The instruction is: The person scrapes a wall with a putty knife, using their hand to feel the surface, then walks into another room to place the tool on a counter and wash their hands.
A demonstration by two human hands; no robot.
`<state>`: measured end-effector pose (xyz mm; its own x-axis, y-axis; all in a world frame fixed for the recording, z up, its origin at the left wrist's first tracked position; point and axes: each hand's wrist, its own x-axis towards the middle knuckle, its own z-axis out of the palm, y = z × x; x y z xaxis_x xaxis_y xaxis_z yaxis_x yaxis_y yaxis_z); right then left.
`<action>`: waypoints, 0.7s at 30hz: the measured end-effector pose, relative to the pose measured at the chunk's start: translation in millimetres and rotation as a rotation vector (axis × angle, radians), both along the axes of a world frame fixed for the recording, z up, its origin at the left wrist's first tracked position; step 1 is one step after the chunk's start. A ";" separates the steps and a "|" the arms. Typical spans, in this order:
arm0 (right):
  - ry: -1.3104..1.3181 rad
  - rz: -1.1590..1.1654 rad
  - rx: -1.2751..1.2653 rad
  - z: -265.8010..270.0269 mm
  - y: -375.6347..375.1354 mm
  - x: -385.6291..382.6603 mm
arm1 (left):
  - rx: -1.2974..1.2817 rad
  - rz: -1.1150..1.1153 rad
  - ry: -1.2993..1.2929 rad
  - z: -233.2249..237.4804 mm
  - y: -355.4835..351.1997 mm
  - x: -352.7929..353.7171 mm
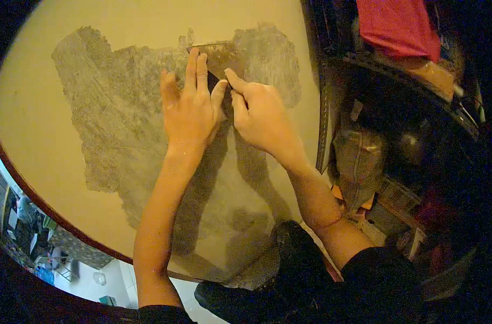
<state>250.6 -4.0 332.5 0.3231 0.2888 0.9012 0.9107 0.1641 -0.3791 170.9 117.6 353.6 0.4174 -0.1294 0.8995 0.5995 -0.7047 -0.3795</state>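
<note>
My right hand [265,113] is closed around the handle of a scraper [218,56], whose brownish blade lies against a cream wall [186,19]. The blade sits near the top of a rough grey patch [113,102] where the paint is gone. My left hand [189,110] lies with its fingers stretched out, the fingertips resting on the left part of the blade and the thumb close to the right hand. Most of the handle is hidden by my right fingers. Shadows of both arms fall on the patch below.
On the right, a dark shelf [386,67] holds a red cloth [399,27] and several small items. Below it are a grey bag-like thing [359,162] and boxes, dimly lit. At lower left, past the wall's brown edge [68,227], a bright tiled floor [113,281] shows.
</note>
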 end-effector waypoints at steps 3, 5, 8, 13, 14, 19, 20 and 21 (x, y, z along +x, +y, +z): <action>0.034 -0.012 -0.027 -3.7 1.1 0.0 | 0.038 0.021 0.007 -0.6 3.0 1.8; 0.032 -0.037 -0.039 -3.3 2.0 -0.3 | 0.060 0.045 0.012 0.5 2.4 0.0; 0.037 -0.023 -0.012 -4.2 7.0 -0.6 | 0.092 0.070 0.028 0.8 11.2 3.3; 0.063 -0.049 -0.021 -0.1 9.4 -4.9 | 0.075 0.049 0.062 4.7 9.2 3.4; 0.072 -0.020 0.016 0.6 9.5 -3.8 | 0.085 0.048 0.038 6.5 8.8 4.1; 0.065 -0.035 -0.017 -3.7 14.9 -3.5 | 0.100 0.029 0.026 9.4 7.9 2.2; 0.059 -0.026 -0.009 -2.8 14.9 -3.2 | 0.078 0.038 0.050 9.6 5.0 0.7; 0.060 -0.027 -0.010 -5.8 16.3 -4.1 | 0.051 0.046 0.080 8.3 1.9 -2.7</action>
